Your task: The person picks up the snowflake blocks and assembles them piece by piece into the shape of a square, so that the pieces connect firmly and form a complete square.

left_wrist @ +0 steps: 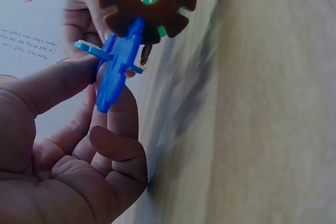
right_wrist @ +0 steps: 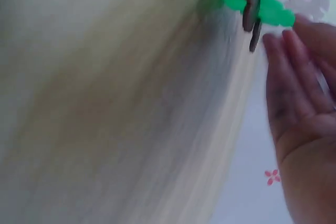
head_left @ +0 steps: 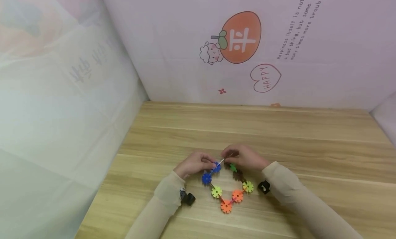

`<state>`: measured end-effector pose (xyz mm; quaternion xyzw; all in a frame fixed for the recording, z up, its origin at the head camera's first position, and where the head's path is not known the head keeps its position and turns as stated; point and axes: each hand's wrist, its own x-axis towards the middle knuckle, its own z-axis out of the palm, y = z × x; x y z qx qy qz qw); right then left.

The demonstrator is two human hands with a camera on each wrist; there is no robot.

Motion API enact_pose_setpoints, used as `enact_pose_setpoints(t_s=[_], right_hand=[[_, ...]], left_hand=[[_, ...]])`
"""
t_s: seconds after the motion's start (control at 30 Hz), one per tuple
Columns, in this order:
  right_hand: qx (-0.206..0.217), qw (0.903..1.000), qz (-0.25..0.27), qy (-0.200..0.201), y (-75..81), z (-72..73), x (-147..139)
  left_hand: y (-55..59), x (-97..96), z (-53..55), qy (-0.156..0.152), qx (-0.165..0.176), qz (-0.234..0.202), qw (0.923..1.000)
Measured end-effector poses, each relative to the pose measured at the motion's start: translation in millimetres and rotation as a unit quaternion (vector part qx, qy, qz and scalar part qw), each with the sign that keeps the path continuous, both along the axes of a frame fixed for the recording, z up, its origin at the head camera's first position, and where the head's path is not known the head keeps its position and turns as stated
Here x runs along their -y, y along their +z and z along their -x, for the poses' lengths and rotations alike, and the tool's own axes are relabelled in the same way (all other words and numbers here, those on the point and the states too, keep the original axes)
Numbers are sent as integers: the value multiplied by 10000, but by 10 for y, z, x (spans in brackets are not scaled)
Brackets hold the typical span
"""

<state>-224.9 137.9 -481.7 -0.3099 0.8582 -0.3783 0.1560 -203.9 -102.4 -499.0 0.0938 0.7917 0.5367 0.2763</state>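
Note:
A chain of notched plastic discs lies between the hands in an almost closed loop. My left hand (head_left: 198, 162) pinches a blue disc (left_wrist: 113, 82) with thumb and fingers. A pale disc (head_left: 220, 161), seen edge-on, slots into that blue one and reaches my right fingertips. My right hand (head_left: 244, 157) pinches a notched disc at the other end, mostly hidden by the fingers. Just below those fingers are a green disc (right_wrist: 270, 10) and brown discs (left_wrist: 121, 6). Yellow discs (head_left: 217, 192) and orange discs (head_left: 226, 207) form the near side.
The loop is over a wooden tabletop (head_left: 173, 129). Printed white cloth (head_left: 173, 60) hangs behind the table, and another pale cloth (head_left: 77, 111) covers the left side. Black wrist cameras (head_left: 188, 198) sit on both sleeves, close beside the discs.

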Motion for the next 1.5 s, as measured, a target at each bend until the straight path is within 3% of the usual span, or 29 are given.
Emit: enact_pose_setpoints(t_s=[0.1,0.33,0.67,1.03,1.27,1.5], right_hand=[[21,9994,-145,-298,-20,8,-81],[169,9985,-301,-425,-38,17,-134],[929,9922,-386,-733,19,1,-62],[1627,9822,340,-877,-63,10,-150],[2130,9655,710,-1315,-77,30,-188],[2039,9671,664,-1369,-30,5,-193]], left_hand=[[11,2,-2,-5,21,33,10000],[29,-3,-13,-27,81,58,9999],[41,-32,-32,-40,68,73,9999],[41,-45,-14,-71,67,161,9998],[30,-47,-2,-88,71,253,9996],[31,-62,-4,-102,82,191,9997]])
